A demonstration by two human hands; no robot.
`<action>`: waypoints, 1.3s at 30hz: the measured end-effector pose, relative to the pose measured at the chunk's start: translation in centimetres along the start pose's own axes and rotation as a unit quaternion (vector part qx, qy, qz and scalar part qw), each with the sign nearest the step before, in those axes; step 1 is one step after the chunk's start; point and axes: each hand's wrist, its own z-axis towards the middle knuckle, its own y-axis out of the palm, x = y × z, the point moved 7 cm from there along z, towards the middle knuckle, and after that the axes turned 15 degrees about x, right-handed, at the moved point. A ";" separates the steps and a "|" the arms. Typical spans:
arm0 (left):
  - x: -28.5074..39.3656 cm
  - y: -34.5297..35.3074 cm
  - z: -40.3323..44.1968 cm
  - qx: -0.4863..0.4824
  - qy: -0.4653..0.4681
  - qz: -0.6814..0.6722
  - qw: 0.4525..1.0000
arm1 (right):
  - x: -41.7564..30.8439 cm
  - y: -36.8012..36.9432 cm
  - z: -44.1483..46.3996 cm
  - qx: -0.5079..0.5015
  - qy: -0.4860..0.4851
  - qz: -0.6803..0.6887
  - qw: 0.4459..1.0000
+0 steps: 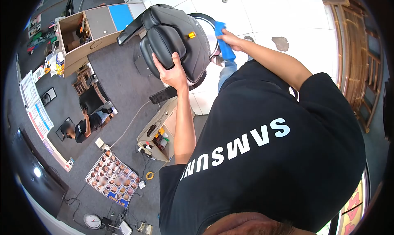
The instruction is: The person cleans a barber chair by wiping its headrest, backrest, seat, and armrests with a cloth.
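A black padded chair with a headrest is at the upper middle, with a small yellow object on its upholstery. My left hand grips the near edge of the headrest, thumb and a finger spread over the padding; its other fingers are hidden. A blue cloth is in my right hand, bunched beneath the fingers against the round pale rim at the chair's right side.
An open wooden cabinet is at the upper left, beside a mirror reflecting a person. A lower shelf box holds small items. Cables run near a photo poster. A bamboo bench stands right. My feet are on white tiles.
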 end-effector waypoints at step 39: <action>1.1 0.5 0.3 -0.026 -0.030 -0.017 0.999 | -2.7 9.0 16.4 0.067 -0.209 -0.121 0.968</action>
